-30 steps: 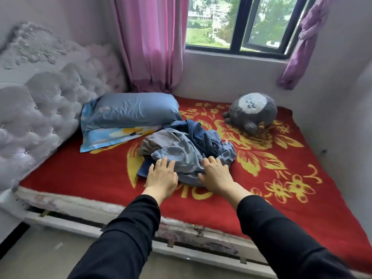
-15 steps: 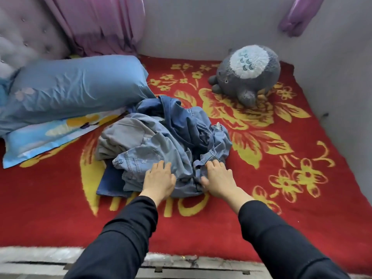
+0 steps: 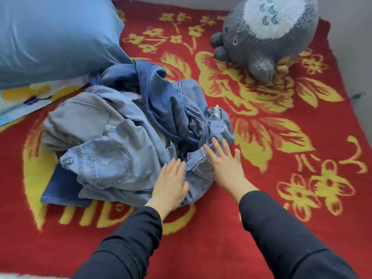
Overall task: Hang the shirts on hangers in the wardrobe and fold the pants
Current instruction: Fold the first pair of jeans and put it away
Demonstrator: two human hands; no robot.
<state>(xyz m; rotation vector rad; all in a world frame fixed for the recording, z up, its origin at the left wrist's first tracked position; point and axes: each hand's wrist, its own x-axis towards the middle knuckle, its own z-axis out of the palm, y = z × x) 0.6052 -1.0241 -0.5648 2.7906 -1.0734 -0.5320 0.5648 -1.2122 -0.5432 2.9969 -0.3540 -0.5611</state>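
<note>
The fingers of the left hand are held straight and close together, laid flat on light denim at the near edge of the clothes pile, and nothing is gripped. The fingers of the right hand are spread and straight. Their tips are laid on a denim fold at the pile's 4 o'clock edge, and the outermost finger is seen over the red blanket. Its thumb cannot be made out among the folds. Both wrists are covered by black sleeves, which are cut off by the bottom edge.

The pile is found left of the frame's centre, on the blanket. Pale jeans with a stitched back pocket are seen at its 8 o'clock side, a grey garment at 10 o'clock and a darker blue garment at 12 o'clock. The garments are so crumpled together that shirts and pants cannot be told apart further. How many pieces lie underneath is hidden. A small pale object is poked out of the folds at 2 o'clock, but it is too small to be identified.

A blue pillow is touched by the pile at 11 o'clock and is cut off at the top and left edges. A patterned cloth is partly hidden beneath it. A grey plush toy is set well apart at the frame's 1 o'clock, with its top cropped.
</note>
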